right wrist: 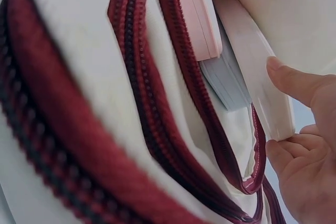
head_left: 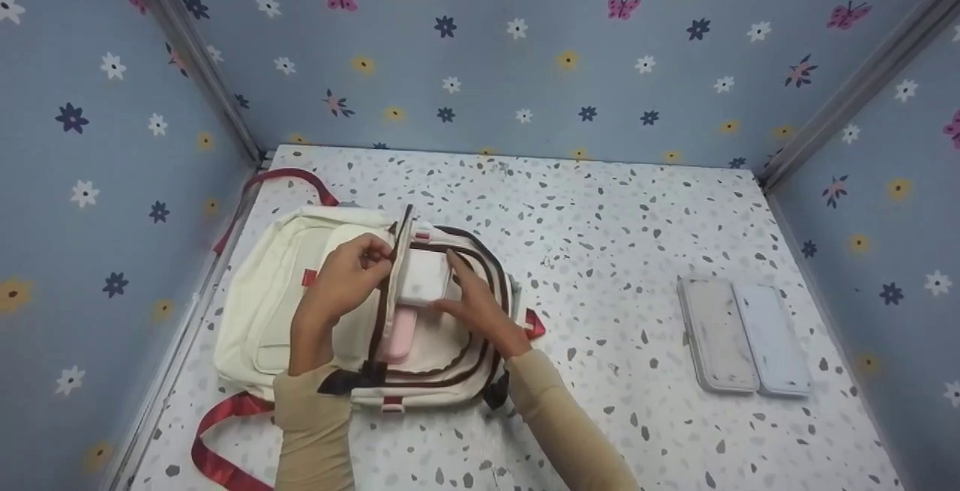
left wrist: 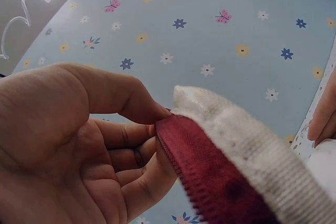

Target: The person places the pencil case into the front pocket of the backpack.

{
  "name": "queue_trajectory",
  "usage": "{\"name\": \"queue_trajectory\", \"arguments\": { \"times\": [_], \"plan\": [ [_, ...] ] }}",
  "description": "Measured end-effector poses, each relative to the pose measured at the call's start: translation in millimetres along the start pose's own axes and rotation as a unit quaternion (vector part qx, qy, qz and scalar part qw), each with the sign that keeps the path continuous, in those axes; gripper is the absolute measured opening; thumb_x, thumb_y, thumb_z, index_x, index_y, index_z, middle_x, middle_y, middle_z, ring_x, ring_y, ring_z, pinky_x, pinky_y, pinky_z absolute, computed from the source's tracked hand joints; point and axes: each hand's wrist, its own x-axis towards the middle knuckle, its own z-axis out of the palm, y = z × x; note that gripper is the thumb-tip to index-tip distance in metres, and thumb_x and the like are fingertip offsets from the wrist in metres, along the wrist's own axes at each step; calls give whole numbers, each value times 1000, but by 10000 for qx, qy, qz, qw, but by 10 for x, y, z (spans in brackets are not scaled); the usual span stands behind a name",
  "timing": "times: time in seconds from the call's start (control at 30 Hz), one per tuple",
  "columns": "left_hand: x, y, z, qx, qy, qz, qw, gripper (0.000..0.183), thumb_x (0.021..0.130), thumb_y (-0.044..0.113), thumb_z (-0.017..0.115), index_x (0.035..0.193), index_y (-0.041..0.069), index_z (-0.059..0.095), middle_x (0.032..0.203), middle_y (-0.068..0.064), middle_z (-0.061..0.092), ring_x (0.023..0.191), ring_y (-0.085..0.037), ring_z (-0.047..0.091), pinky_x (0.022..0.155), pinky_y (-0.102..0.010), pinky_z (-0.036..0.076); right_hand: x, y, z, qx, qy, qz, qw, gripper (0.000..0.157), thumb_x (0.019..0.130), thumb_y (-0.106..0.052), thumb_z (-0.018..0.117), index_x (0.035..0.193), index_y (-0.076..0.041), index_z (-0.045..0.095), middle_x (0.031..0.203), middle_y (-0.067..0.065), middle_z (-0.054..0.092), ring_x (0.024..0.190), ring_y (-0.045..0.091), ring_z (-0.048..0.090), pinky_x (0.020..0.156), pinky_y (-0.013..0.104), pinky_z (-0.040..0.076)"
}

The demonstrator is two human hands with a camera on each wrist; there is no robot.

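Observation:
A cream backpack (head_left: pixel 300 296) with dark red zips lies on the speckled table, its front pocket unzipped. My left hand (head_left: pixel 341 281) pinches the pocket flap's zipped edge (left wrist: pixel 202 158) between thumb and fingers, pulling it up and away from the bag. In my right hand (head_left: pixel 480 303) is a white rectangular case (head_left: pixel 425 279), held by its edges with thumb and fingertips, partly inside the pocket. Within that pocket sit a pink case (head_left: pixel 401 335) and, in the right wrist view, a grey-blue case (right wrist: pixel 227 80) beside it. The lower ends of these are hidden by the flap.
Two flat cases lie side by side at the table's right, one greyish beige (head_left: pixel 720 337), the other pale blue (head_left: pixel 772 337). Red straps (head_left: pixel 217 431) trail from the backpack's left side. Flower-patterned panels (head_left: pixel 510 49) enclose the table at the back and sides.

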Motion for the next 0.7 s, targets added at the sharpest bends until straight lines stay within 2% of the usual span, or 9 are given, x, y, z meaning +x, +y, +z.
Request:
{"name": "queue_trajectory", "arguments": {
  "times": [0.2,0.4,0.7],
  "plan": [
    [5,5,7,-17,-44,-77,10000,14,88,4,53,100,-2,59,89,-10,58,79,-17,53,68,-27,45,21,-1,31,119,23,18,9999,91,79,-13,76,150,0,20,154,18,26,140,27,34,109,29,35],
    [0,10,9,-77,-100,-99,9999,15,89,4,52,101,-2,58,89,-10,57,79,-17,53,67,-26,45,67,9,69,5,63,-137,9999,91,79,-16,77,148,4,22,153,18,29,139,27,35,108,29,36],
    [7,21,21,-57,-71,-57,9999,14,88,4,53,99,-2,59,87,-9,57,79,-17,52,69,-27,44,102,-17,97,-45,49,-149,9999,90,79,-16,77,148,4,23,152,19,30,138,28,36,108,30,37]
  ]
}}
